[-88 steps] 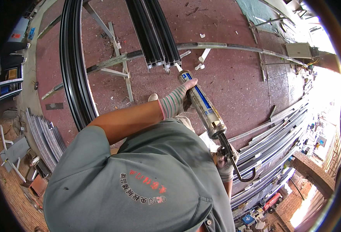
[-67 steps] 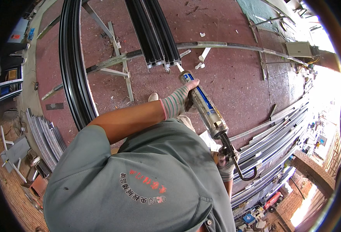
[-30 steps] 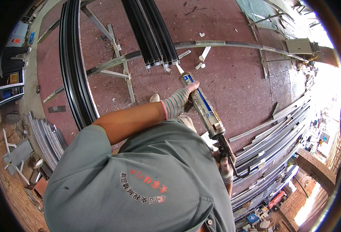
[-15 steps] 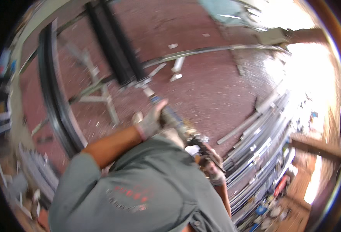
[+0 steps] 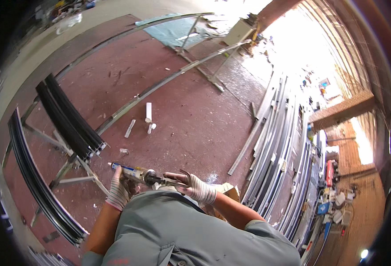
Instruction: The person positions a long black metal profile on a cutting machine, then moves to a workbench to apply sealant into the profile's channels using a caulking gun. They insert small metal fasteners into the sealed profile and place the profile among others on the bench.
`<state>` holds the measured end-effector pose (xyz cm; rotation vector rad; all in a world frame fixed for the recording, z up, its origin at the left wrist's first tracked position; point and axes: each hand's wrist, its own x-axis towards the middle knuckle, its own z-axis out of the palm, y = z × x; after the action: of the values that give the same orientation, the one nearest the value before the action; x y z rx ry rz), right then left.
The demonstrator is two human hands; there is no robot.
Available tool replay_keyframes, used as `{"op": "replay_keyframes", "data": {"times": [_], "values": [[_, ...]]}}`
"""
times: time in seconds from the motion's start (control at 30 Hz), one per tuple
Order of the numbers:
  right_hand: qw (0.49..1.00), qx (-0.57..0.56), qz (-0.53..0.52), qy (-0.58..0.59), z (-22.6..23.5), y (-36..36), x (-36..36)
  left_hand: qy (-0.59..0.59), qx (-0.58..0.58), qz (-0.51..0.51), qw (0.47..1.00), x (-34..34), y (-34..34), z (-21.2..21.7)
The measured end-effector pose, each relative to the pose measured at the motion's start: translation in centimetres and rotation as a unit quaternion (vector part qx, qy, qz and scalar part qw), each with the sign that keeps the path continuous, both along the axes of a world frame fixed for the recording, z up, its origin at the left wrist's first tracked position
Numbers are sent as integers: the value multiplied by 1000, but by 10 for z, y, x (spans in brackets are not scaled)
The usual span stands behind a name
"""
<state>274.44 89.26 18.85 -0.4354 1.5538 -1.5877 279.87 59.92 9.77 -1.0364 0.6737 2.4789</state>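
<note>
The left hand grips the glue gun tight, while the right hand, fingers spread half open, only touches its back end at three o'clock, so hold it steady and squeeze slowly.

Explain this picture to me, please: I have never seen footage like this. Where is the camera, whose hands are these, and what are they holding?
The camera sits on a person's head and looks down through a fisheye lens, so straight edges bend. The grey shirt at the bottom is the wearer's own. Both hands wear knit work gloves. The left hand grips the tube of a caulking gun, nozzle pointing left. The right hand is at its rear end, fingers partly spread. Ahead stand black profiles on a metal trestle. Long metal profiles lie stacked on the right of the red floor, and small white offcuts lie in the middle.
</note>
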Motion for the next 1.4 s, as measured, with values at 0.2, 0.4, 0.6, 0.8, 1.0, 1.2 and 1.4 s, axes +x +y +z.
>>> {"op": "replay_keyframes", "data": {"times": [0.2, 0.4, 0.6, 0.8, 1.0, 1.2, 1.4], "values": [[984, 139, 57, 95, -25, 8, -22, 40, -60, -4, 997, 46, 39, 17], [926, 131, 229, 271, -53, -39, -23, 184, -446, 24, 876, 96, 76, 57], [812, 135, 421, 380, -72, -106, -3, 58, -411, 187, 890, 129, 99, 62], [773, 139, 548, 287, -91, -166, 85, -37, -439, 521, 731, 191, 109, 40], [818, 143, 558, -3, -118, -198, 194, -157, -442, 676, 569, 272, 83, 31], [799, 19, 586, 133, -114, -226, 288, -212, -405, 729, 510, 346, 41, 30], [630, -149, 710, 276, -134, -277, 297, -191, -483, 593, 615, 449, -30, 14]]}}
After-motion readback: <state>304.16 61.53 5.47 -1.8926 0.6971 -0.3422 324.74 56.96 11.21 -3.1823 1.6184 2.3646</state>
